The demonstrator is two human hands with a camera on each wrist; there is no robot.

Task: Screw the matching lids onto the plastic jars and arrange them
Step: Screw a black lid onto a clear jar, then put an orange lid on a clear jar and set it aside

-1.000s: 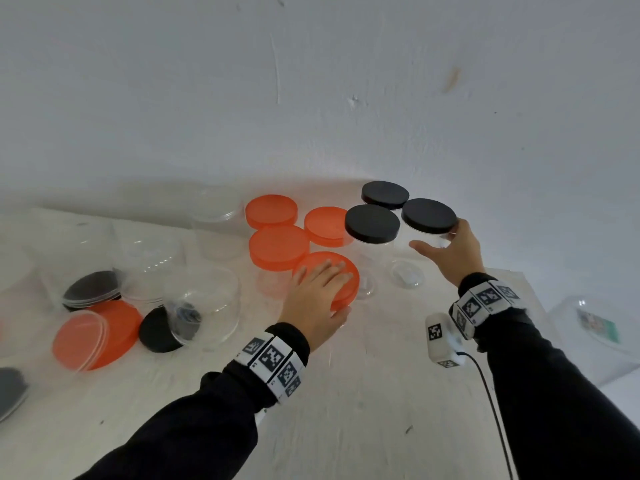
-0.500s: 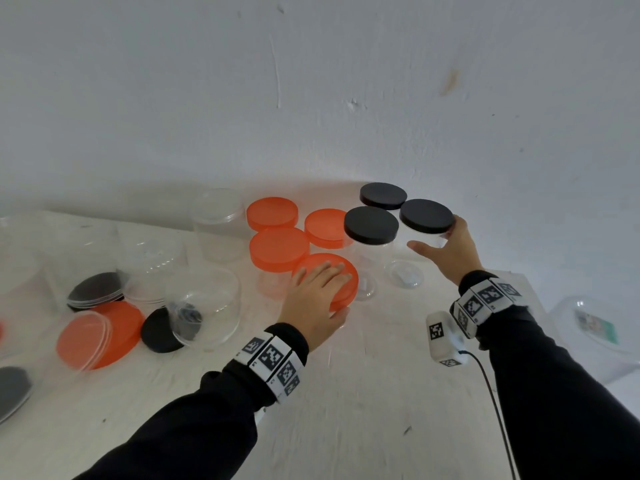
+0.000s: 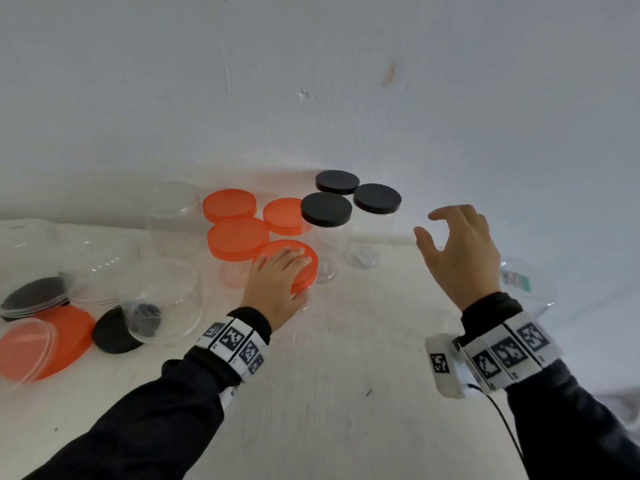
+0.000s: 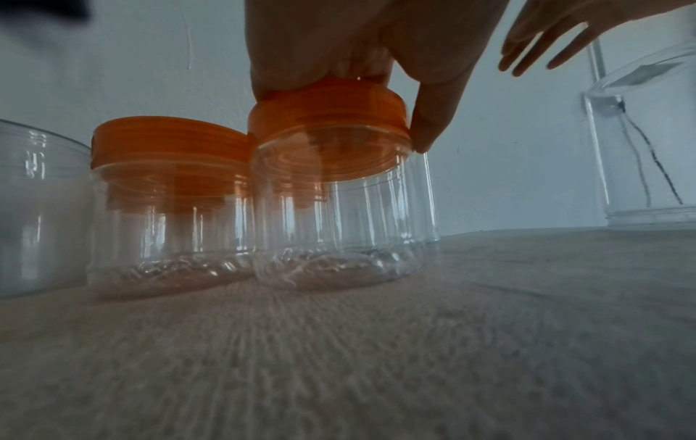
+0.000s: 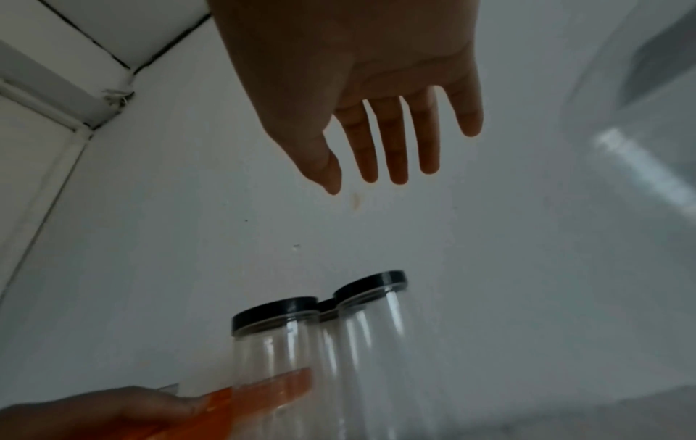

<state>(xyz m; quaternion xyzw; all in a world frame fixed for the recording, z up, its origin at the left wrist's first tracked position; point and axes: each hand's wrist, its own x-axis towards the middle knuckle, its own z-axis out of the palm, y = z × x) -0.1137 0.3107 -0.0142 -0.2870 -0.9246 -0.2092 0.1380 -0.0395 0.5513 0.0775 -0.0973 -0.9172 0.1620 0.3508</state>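
Orange lid [image 3: 289, 263] sits under the left hand [image 3: 273, 289], gripped to nudge it into line; right hand [image 3: 457, 258] hovers loose, empty.

The near part of the table [image 3: 346, 393] lies bare between the two sleeves, open for a pass. Farther back, four orange-lidded jars [image 3: 238, 237] and three black-lidded jars [image 3: 326, 209] crowd together against the wall [image 3: 311, 81]. Loose lids [image 3: 114, 330] and open clear jars [image 3: 162, 299] block the left side.
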